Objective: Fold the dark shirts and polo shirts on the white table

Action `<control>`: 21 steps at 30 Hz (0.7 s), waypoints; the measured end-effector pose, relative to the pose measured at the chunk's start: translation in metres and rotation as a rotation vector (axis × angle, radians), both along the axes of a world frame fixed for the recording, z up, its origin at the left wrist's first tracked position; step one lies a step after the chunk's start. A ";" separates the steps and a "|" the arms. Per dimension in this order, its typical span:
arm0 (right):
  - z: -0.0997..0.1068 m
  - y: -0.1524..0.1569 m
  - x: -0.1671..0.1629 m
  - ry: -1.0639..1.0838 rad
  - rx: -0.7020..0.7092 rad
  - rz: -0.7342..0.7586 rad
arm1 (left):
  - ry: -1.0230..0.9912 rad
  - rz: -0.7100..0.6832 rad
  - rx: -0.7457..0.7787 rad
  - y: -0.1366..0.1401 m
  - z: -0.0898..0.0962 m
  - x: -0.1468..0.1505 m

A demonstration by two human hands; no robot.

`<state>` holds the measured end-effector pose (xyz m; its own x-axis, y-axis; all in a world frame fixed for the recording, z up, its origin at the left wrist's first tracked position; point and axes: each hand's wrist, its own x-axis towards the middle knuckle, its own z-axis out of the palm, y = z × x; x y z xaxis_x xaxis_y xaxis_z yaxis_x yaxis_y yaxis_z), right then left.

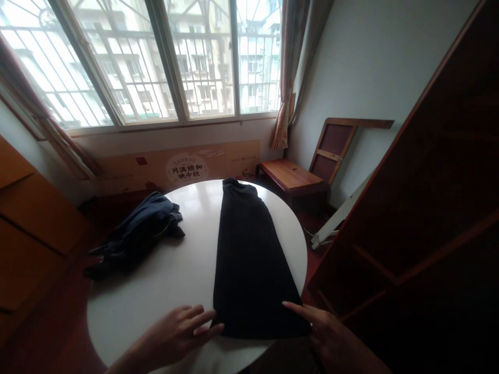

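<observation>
The long, smooth black cloth garment (249, 254) lies lengthwise on the round white table (167, 291), right of a crumpled dark-blue garment (146, 223); the left hand (181, 330) and right hand (327, 332) pinch its near corners. Straightening seems in hand; next calls for level, even tension.

My left hand (187, 328) and right hand (320, 328) hold the near corners of a black garment (251, 259) on a round white table (171, 285).

Garment (251, 265) on table (183, 265), clothes pile (142, 228) to left.
</observation>
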<state>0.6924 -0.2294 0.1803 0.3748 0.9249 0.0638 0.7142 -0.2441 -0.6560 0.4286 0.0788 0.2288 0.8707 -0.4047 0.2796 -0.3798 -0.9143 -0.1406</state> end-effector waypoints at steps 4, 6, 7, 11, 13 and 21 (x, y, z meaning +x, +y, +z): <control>-0.006 0.002 0.007 -0.352 0.083 0.117 | 0.059 -0.089 0.011 0.013 0.002 0.014; -0.007 0.004 0.010 -0.536 0.173 0.167 | 0.031 -0.100 0.041 0.016 0.001 0.020; -0.007 0.005 0.011 -0.613 0.217 0.177 | 0.015 -0.104 0.048 0.017 0.001 0.023; -0.005 0.006 0.013 -0.767 0.339 0.175 | -0.014 -0.144 0.015 0.015 0.000 0.030; -0.003 0.006 0.014 -0.760 0.361 0.186 | -0.035 -0.161 -0.024 0.014 -0.004 0.032; 0.025 -0.007 0.016 -0.314 0.384 0.421 | 0.033 -0.097 -0.500 -0.008 0.009 0.004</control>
<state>0.7084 -0.2364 0.2054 -0.1052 0.8782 0.4665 0.8698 0.3087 -0.3850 0.4323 0.0706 0.2381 0.8474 -0.3079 0.4326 -0.4632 -0.8268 0.3190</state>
